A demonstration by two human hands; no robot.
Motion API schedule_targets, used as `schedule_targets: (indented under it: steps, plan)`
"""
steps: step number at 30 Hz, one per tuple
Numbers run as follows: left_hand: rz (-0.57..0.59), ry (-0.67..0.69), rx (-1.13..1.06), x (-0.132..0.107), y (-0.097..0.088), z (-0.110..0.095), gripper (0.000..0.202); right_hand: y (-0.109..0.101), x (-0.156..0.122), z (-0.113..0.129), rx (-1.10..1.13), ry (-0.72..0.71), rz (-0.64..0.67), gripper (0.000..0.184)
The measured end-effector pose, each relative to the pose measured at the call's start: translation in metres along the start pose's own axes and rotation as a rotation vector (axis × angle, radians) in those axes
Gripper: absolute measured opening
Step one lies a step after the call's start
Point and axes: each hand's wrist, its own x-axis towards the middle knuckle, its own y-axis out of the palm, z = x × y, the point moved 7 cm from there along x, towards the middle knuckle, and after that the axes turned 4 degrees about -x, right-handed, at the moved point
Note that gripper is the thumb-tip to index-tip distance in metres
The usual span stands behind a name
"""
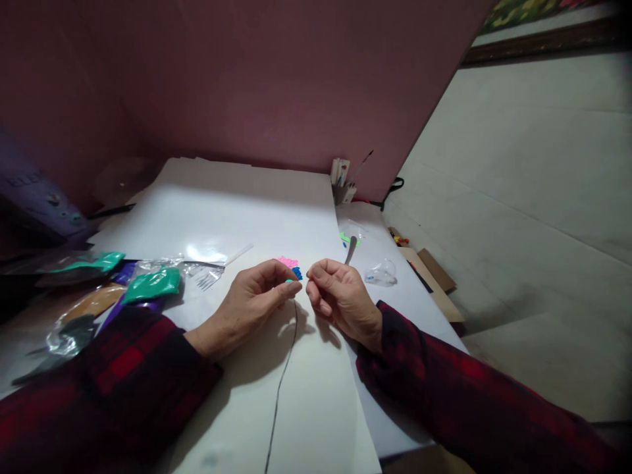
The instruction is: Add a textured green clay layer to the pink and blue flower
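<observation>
My left hand pinches a small piece of green modelling clay between thumb and fingers, most of it hidden by them. Close by on its right, my right hand has thumb and forefinger pressed together; whatever is between them is too small to make out. Both hands hover above a white sheet with a dark curved line drawn down it. Just beyond the fingertips, pink clay bits and blue clay bits lie on the sheet.
Plastic packets of coloured clay, one green, lie at left beside a clear plastic fork. White boards fill the back. To the right are a metal handle and a crumpled clear bag, near the table's edge.
</observation>
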Motion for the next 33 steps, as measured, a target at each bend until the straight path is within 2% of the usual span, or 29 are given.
schedule_targets:
  steps: [9,18,25,29,33]
  plan:
    - [0.002,0.004,0.103,-0.001,0.000,-0.003,0.016,0.001,-0.003,0.000,-0.198,-0.065,-0.005,0.024]
    - [-0.006,0.107,0.196,0.000,0.001,-0.013,0.013,0.002,-0.006,0.004,-0.369,-0.150,-0.045,0.023]
    - [-0.031,0.222,0.458,-0.004,0.001,-0.013,0.012,0.004,-0.008,0.000,-0.413,-0.147,-0.009,0.018]
    - [-0.083,0.342,0.603,-0.008,0.001,-0.017,0.012,0.006,-0.009,-0.001,-0.406,-0.153,0.021,0.017]
    - [-0.205,0.383,0.647,-0.007,-0.006,-0.024,0.011,0.010,-0.012,0.000,-0.394,-0.161,0.052,0.020]
